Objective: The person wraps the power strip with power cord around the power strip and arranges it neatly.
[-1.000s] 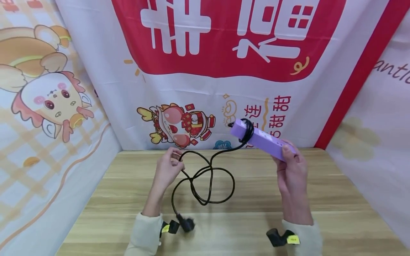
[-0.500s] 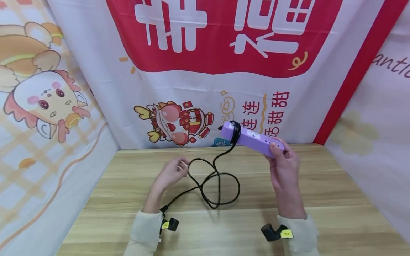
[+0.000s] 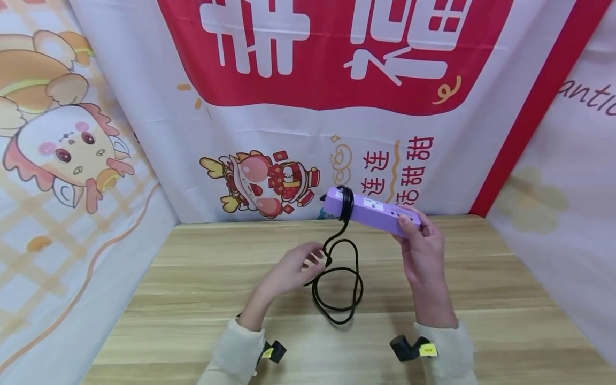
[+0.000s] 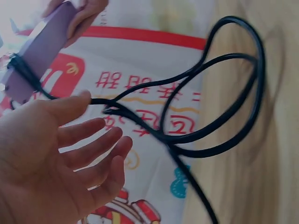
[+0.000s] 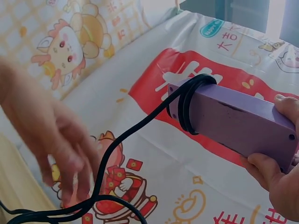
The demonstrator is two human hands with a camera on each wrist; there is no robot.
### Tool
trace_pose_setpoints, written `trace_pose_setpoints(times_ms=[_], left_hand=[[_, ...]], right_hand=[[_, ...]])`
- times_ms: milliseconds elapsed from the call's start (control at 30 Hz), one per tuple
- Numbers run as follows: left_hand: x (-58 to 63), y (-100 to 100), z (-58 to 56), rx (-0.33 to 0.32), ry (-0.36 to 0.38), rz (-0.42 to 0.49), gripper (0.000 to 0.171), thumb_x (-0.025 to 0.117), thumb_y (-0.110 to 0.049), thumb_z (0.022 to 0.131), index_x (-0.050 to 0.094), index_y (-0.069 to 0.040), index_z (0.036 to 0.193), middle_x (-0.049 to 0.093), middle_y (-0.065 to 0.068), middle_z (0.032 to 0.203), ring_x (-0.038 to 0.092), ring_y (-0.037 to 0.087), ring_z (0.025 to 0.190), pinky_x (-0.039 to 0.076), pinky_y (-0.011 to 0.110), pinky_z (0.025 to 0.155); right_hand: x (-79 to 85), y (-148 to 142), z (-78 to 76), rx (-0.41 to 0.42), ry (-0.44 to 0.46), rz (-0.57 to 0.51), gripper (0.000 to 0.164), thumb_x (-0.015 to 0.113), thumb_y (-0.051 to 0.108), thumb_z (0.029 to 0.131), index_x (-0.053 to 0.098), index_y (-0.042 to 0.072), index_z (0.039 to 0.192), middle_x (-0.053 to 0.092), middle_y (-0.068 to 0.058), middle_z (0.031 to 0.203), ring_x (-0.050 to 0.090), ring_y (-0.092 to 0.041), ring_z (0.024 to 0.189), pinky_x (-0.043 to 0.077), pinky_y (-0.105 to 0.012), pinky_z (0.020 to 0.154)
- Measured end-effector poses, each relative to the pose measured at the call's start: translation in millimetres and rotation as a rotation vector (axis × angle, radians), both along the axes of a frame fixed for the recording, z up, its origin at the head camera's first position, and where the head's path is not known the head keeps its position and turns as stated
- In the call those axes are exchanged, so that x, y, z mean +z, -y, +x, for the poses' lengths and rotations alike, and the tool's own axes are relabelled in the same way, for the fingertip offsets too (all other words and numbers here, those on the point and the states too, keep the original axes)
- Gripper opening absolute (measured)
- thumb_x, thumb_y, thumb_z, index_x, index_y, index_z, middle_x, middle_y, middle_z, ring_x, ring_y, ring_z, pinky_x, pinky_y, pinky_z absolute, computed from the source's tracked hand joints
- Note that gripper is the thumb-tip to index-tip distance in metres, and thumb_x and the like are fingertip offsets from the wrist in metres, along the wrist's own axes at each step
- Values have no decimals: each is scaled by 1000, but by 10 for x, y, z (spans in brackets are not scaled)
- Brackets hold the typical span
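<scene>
My right hand [image 3: 423, 251] grips one end of a purple power strip [image 3: 372, 210], thumb on the socket face, holding it up over the table. Its black cord [image 3: 362, 289] is wound several times around the strip's far end, then hangs down in loose loops. Close to the hanging cord is my left hand [image 3: 295, 267], its fingers loosely bent and spread. In the left wrist view the thumb [image 4: 70, 108] overlaps the cord, and the fingers stand apart with nothing between them. The right wrist view shows the underside of the strip [image 5: 233, 123]. The cord's plug is hidden.
A wooden table [image 3: 192, 299] lies below both hands. Behind it hangs a white cloth [image 3: 240, 125] with red print, and printed cloth walls stand at the left [image 3: 130, 182] and right [image 3: 553, 224]. Small black cameras sit on both wrists.
My left hand has come away from the cord loop at the left and moved right, towards the hanging cord. The power strip has shifted slightly left and the loops hang narrower. The plug has gone from sight.
</scene>
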State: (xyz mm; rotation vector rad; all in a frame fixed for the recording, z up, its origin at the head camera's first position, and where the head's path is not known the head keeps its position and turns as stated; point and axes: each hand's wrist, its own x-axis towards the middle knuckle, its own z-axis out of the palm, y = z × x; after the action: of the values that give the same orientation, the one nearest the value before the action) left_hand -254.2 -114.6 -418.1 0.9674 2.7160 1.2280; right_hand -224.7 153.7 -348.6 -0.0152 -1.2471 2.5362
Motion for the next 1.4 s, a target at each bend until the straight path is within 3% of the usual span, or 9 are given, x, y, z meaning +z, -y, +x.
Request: trace_pose_setpoints(times_ms=[233, 400, 467, 600, 767, 1000, 1167, 1300, 1400], left_hand=[[-96, -110, 2, 21, -21, -53, 10, 64, -12, 96, 64, -7, 105, 69, 6, 99, 66, 19, 91, 55, 29, 76], [-32, -115, 44, 48, -69, 50, 34, 67, -16, 94, 60, -7, 126, 65, 8, 117, 63, 18, 103, 56, 35, 83], [13, -125, 67, 22, -111, 116, 38, 66, -16, 95, 58, -6, 130, 64, 9, 121, 62, 20, 108, 56, 37, 85], [102, -154, 120, -54, -184, 213, 20, 55, -14, 102, 65, -4, 117, 70, 8, 109, 65, 19, 101, 57, 32, 83], [136, -182, 154, -122, -160, 252, 22, 47, -7, 105, 68, -1, 104, 73, 7, 91, 69, 15, 88, 57, 26, 80], [87, -187, 147, -179, -77, 219, 27, 44, -10, 106, 69, -8, 95, 74, 4, 92, 69, 12, 93, 55, 28, 86], [22, -172, 104, -249, -86, 199, 22, 46, -6, 105, 68, -7, 99, 74, 6, 99, 69, 14, 98, 56, 29, 90], [-84, -190, 29, -266, -159, 54, 15, 52, -4, 102, 65, -10, 100, 71, 2, 97, 66, 9, 95, 54, 23, 87], [-171, -184, -26, -250, -161, -21, 16, 51, -7, 102, 65, -12, 96, 71, -2, 92, 63, 5, 90, 52, 20, 81]], right_hand=[[40, 29, 37, 38, 2, 17, 17, 66, 1, 92, 73, 9, 105, 68, -8, 109, 72, -15, 89, 58, -24, 80], [41, 33, 30, 43, -15, 32, 18, 64, -1, 93, 74, 10, 102, 69, -7, 106, 72, -14, 86, 59, -23, 78], [36, 34, 25, 49, -17, 34, 19, 63, -2, 93, 74, 10, 103, 69, -7, 105, 72, -14, 86, 59, -23, 77], [22, 44, 12, 61, -26, 42, 19, 63, -3, 93, 73, 6, 106, 71, -7, 104, 72, -14, 86, 59, -23, 78], [-9, 64, 0, 72, -30, 52, 17, 64, -1, 94, 72, 4, 107, 71, -7, 102, 72, -14, 84, 59, -24, 79], [-30, 160, 69, 256, -94, 12, 16, 61, 6, 97, 72, 5, 108, 73, -5, 101, 72, -13, 84, 59, -23, 80], [-4, 225, 144, 345, -156, -3, 16, 63, 8, 96, 72, 5, 109, 74, -5, 100, 73, -12, 84, 58, -22, 80], [43, 214, 208, 373, -218, -57, 17, 60, 7, 98, 72, 3, 108, 75, -6, 99, 73, -12, 83, 58, -22, 80], [94, 163, 249, 403, -292, -121, 18, 57, 6, 99, 71, 0, 110, 76, -8, 101, 74, -14, 85, 58, -24, 82]])
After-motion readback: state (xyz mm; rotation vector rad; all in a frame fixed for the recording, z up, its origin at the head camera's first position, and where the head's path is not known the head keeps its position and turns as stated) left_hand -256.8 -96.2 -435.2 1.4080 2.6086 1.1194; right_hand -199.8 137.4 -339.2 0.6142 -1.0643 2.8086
